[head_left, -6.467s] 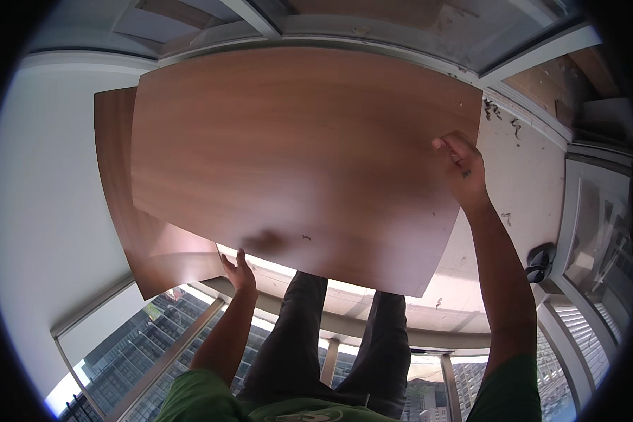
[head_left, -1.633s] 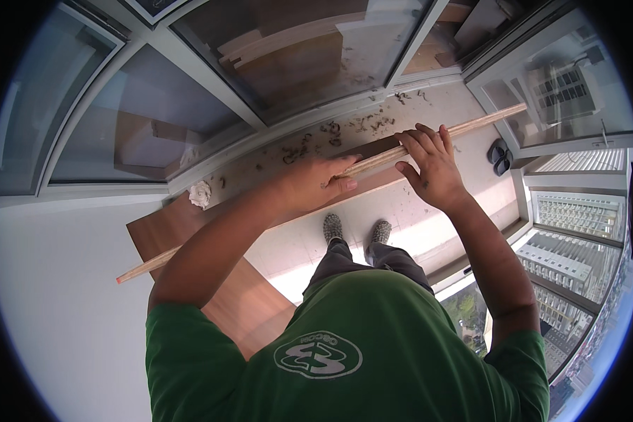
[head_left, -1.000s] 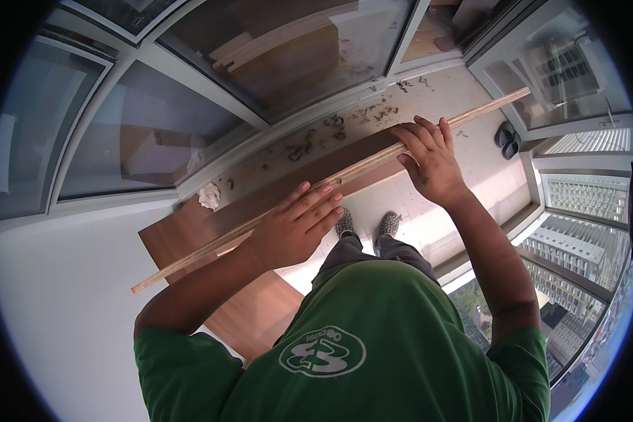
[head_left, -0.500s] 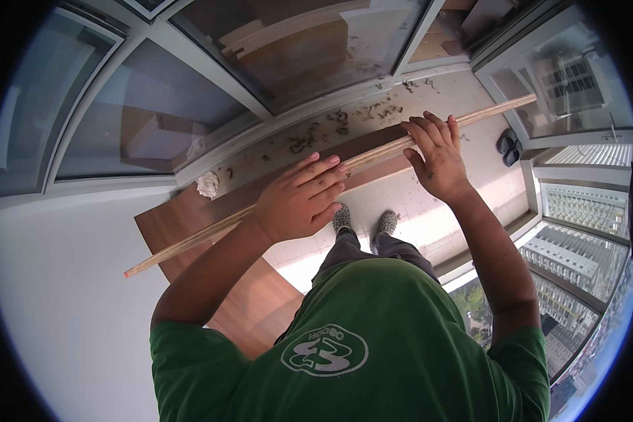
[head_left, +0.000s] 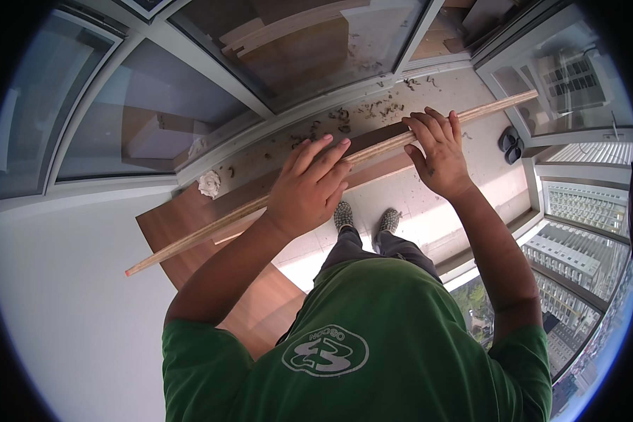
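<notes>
A long wooden board (head_left: 376,176) stands on edge before me, its pale layered edge facing up and slanting from lower left to upper right. Across that edge, near the middle, lies my left hand (head_left: 308,188), fingers stretched out and somewhat apart, tips past the far side. Its palm hides part of the edge. Further right, my right hand (head_left: 439,155) grips the edge, fingers bent over the far side and thumb on the near side. No tool shows in either hand.
A brown wood panel (head_left: 260,302) lies at the lower left beside a white wall (head_left: 70,295). Curled shavings (head_left: 341,119) and a crumpled white wad (head_left: 209,184) lie beyond the board. Glass doors (head_left: 295,56) line the far side; dark slippers (head_left: 510,144) rest at the right by windows.
My left hand has shifted a little to the right along the edge, and its fingers have spread more. The right hand and the board have hardly moved.
</notes>
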Tool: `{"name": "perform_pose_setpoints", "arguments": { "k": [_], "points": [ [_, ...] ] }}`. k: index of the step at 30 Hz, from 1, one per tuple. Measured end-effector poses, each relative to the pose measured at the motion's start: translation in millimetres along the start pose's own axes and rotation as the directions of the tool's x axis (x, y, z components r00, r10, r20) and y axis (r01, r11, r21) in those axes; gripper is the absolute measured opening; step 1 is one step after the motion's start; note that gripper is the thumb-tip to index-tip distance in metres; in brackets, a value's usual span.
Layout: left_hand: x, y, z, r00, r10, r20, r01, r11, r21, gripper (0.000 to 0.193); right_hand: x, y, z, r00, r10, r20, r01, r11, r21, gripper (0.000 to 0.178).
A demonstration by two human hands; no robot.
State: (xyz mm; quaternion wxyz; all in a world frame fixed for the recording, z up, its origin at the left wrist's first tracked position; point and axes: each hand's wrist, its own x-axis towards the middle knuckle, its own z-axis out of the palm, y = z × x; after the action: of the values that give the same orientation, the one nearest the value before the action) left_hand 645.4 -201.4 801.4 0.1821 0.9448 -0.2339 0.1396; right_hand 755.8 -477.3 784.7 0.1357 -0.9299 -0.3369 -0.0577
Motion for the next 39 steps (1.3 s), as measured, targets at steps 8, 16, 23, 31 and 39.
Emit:
{"name": "perform_pose_setpoints", "arguments": {
  "k": [8,16,23,31,39],
  "points": [
    [15,12,18,0.980,-0.150,-0.132,0.144,0.988,-0.050,0.017,-4,1,3,1.000,-0.001,-0.009,0.001,1.000,-0.006,0.052],
    [20,13,20,0.958,-0.272,-0.090,0.253,0.951,-0.179,0.019,-5,2,3,1.000,0.006,-0.006,-0.006,1.000,-0.005,0.052],
    [21,5,23,0.951,-0.307,-0.036,0.289,0.925,-0.248,0.016,-1,0,2,1.000,0.000,-0.009,0.000,1.000,0.000,0.052],
    [17,1,17,0.979,-0.142,-0.149,0.128,0.987,-0.099,0.011,3,1,3,1.000,-0.008,-0.018,0.008,1.000,-0.001,0.051],
    [-20,27,19,0.997,0.075,-0.013,-0.075,0.997,-0.008,0.007,4,2,4,1.000,-0.002,-0.011,0.002,1.000,-0.009,0.051]
  ]
}}
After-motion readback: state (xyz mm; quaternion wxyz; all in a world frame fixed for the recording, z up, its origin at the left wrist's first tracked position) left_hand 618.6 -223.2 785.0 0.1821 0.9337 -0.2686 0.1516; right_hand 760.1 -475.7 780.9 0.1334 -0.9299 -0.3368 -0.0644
